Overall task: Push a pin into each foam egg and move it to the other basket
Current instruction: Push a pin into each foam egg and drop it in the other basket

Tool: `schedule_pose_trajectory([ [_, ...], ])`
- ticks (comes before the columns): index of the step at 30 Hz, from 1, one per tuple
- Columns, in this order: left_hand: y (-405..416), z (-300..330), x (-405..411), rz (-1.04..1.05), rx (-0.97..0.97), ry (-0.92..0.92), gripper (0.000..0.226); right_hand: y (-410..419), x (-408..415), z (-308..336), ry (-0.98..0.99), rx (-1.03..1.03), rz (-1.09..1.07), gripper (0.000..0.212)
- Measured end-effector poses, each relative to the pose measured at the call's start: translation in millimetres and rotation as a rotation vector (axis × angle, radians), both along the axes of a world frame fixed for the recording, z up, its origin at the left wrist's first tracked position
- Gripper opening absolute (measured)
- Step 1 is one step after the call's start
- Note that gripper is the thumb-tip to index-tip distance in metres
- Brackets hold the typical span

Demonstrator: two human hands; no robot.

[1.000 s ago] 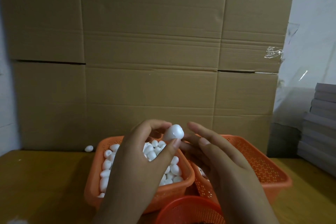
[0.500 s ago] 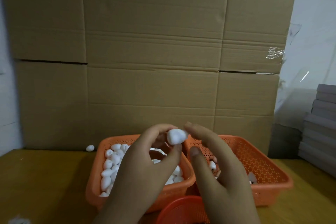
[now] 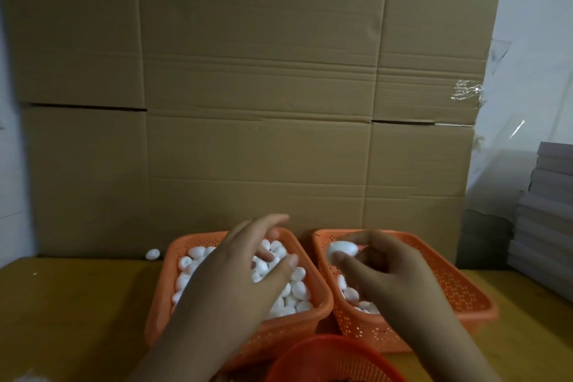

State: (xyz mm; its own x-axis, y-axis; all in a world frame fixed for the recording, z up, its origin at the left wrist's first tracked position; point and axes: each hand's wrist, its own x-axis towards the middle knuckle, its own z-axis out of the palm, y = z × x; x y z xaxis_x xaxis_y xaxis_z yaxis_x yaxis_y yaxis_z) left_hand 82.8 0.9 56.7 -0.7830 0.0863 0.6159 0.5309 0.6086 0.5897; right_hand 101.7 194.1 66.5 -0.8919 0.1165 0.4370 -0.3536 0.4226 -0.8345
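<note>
Two orange mesh baskets stand side by side on the wooden table. The left basket is full of white foam eggs. My left hand hovers over that pile with fingers spread and nothing in it. Above the right basket, my right hand pinches one white foam egg between thumb and fingertips. A few eggs lie in the right basket under that hand. No pin can be made out.
A round red mesh basket sits at the near edge between my forearms. One stray egg lies on the table against the cardboard wall. Grey flat boxes are stacked at the right.
The egg passed from my left hand to my right hand, which carried it right over the right basket. My left hand dropped toward the egg pile in the left basket.
</note>
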Motion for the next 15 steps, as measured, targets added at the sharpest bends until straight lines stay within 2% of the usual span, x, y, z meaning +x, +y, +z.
schedule_pose_trajectory([
  [2, -11, -3, -8, 0.07, -0.066, -0.079, 0.042, 15, -8, -5, 0.051, 0.167, -0.185, 0.01],
  [5, -24, -8, -18, 0.109, -0.126, -0.149, 0.024, 31, -15, -7, 0.031, 0.18, -0.26, 0.014],
  [9, -28, -3, -17, 0.007, -0.04, -0.189, 0.019, 30, -9, 2, 0.03, 0.201, -0.174, 0.006],
  [11, -23, 0, -11, -0.124, -0.01, -0.175, 0.036, 20, -1, 8, 0.007, 0.184, -0.052, 0.005],
  [13, -10, 1, -1, -0.155, -0.098, -0.073, 0.05, 8, 6, 10, -0.011, 0.253, 0.029, 0.017],
  [15, 7, 4, 9, -0.061, -0.26, 0.157, 0.048, -3, 13, 8, -0.018, 0.286, 0.1, 0.029],
])
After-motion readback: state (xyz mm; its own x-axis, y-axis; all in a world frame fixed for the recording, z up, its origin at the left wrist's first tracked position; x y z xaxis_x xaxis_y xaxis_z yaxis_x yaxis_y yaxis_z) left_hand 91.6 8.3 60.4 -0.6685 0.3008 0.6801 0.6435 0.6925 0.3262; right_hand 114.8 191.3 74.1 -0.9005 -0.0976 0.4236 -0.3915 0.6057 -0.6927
